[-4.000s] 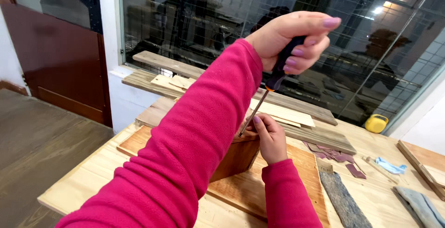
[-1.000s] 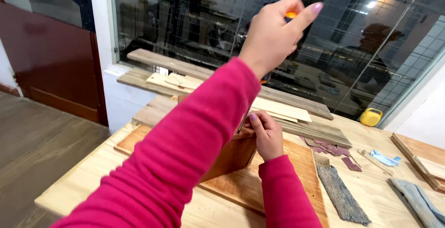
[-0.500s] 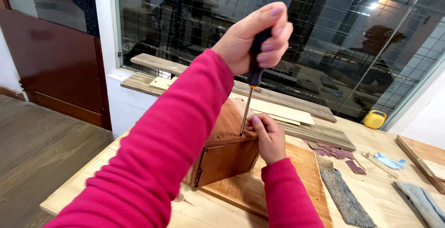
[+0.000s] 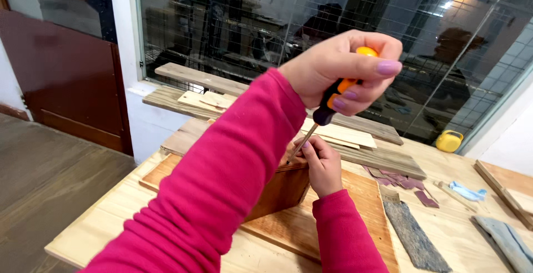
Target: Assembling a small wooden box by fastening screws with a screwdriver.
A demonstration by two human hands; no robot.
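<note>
The left hand [image 4: 338, 70] has its grip closed around the orange-and-black handle of a screwdriver [image 4: 327, 106], whose shaft slants down to the top edge of a brown wooden box [image 4: 280, 187]. The right hand [image 4: 322, 165] steadies that edge, fingers pinched, perhaps on a screw. The left sleeve [image 4: 222, 178] hides most of the box. It sits on a board [image 4: 355, 217] on the counter [image 4: 111, 217], near planks [image 4: 366, 156], sandpaper strips [image 4: 413, 234] and a yellow container [image 4: 448, 141].

Orange-black screwdriver [image 4: 332, 101] tilted onto brown wooden box [image 4: 280, 187].
</note>
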